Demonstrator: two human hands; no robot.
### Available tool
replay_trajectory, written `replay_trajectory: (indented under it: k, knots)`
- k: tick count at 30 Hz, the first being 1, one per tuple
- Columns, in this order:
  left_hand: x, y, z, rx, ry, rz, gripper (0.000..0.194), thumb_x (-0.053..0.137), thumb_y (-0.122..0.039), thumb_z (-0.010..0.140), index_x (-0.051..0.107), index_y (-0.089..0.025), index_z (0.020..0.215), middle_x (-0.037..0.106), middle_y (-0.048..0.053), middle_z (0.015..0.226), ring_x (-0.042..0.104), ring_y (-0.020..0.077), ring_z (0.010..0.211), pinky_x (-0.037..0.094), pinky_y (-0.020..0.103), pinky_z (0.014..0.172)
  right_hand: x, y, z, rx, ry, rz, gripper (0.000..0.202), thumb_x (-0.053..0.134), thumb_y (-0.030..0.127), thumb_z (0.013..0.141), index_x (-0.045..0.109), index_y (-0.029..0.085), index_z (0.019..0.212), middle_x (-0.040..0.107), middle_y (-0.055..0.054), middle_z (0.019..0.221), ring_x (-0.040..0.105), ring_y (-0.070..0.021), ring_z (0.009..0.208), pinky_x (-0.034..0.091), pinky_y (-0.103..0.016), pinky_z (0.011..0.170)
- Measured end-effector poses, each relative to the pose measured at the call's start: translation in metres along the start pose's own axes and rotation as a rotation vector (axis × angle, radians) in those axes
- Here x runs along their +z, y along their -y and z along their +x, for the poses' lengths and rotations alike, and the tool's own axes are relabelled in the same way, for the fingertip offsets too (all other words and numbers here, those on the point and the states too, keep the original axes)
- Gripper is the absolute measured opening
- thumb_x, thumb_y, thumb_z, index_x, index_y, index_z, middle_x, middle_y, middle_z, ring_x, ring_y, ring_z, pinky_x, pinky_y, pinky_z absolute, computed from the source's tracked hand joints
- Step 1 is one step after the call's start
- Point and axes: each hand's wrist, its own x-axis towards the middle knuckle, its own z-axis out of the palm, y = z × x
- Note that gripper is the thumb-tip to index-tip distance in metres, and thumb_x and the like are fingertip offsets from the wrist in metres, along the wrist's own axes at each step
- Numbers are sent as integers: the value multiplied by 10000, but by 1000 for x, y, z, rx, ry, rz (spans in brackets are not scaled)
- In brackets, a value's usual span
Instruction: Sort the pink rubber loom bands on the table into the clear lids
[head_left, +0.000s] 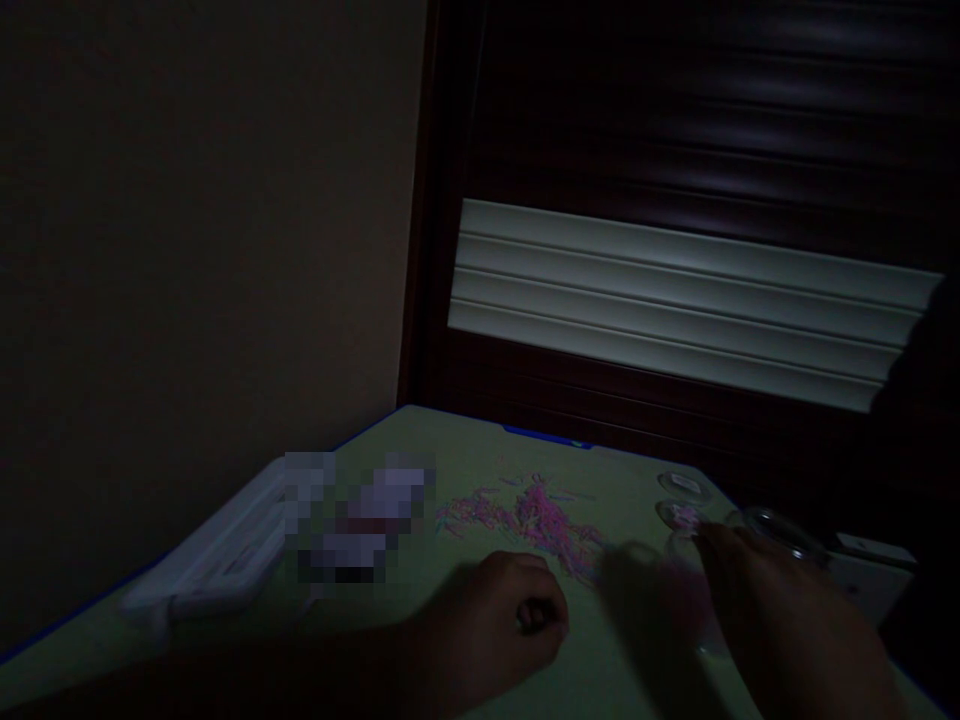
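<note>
Small pink, stringy pieces (544,520), perhaps little rubber bands, lie in a loose heap on the light table (465,425). Just in front of the heap, my left hand (502,620) is closed, its fingers curled round towards the thumb. Whatever it may hold is too dark to make out. My right hand (787,620) is over a clear round container (712,645) with pink contents. Its fingertips point down near that container, but most of its fingers are hidden, so I cannot tell whether it grips anything.
Two clear round lids or shallow dishes (684,487) sit near the table's right edge, the nearer with some pink in it. Another clear round rim (784,532) shows behind my right hand. A white tray (217,550) stands at left beside a blurred-out object (367,520). A wall (210,220) borders the left.
</note>
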Motion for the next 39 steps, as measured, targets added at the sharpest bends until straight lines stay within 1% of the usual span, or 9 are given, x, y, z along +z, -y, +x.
replay_trajectory:
  k: [6,10,14,19,23,29,31,35,39]
  knots:
    - [-1,0,0,31,4,6,108,533,-140,734,631,-178,760,590,-17,765,547,96,689,387,171,613,-1,-3,0,32,57,-52,350,426,49,736,595,150,1025,645,-149,963,610,-326,811,461,-452,643]
    - [0,2,-1,33,-3,-6,99,542,-143,732,629,-176,766,589,-20,763,549,95,691,389,174,620,0,-3,-1,46,73,-35,326,412,37,745,606,141,984,655,-135,903,614,-307,779,452,-444,668]
    - [2,3,-2,35,-10,-5,103,539,-129,727,626,-174,758,584,-25,755,544,89,683,387,171,613,-2,2,1,90,100,-20,339,389,13,749,620,142,961,659,-115,908,612,-279,789,442,-415,703]
    - [1,2,0,29,-3,1,103,538,-140,735,629,-178,765,584,-24,764,544,90,689,387,169,611,-6,5,1,103,159,-22,312,389,8,742,625,161,878,662,-105,879,612,-285,783,439,-411,692]
    - [0,1,0,36,-5,12,102,540,-137,733,626,-182,766,587,-32,763,547,86,694,384,163,620,-6,5,0,97,142,0,289,396,40,762,619,152,908,655,-123,912,609,-294,798,436,-424,700]
    - [-2,-3,-1,21,12,24,103,533,-149,742,627,-182,771,590,-25,772,546,93,696,387,164,620,-5,3,2,88,166,26,273,403,30,742,618,171,836,660,-109,839,615,-274,745,445,-414,674]
    - [-2,-3,-1,26,22,35,113,526,-151,746,630,-181,779,593,-19,780,546,97,699,389,169,625,-3,2,2,74,155,15,295,405,16,722,620,167,857,661,-112,837,618,-275,734,451,-417,663]
    - [-1,-2,-1,44,15,48,123,526,-140,741,629,-187,789,592,-23,787,543,92,698,386,164,623,1,1,1,15,59,28,388,401,22,722,588,128,1045,643,-145,965,618,-273,787,460,-415,683]
    - [-1,-4,-2,69,9,61,125,524,-128,739,625,-185,787,593,-22,789,538,91,698,384,162,631,2,6,3,-90,-17,85,343,411,49,723,607,140,989,632,-154,988,608,-279,820,462,-405,676]
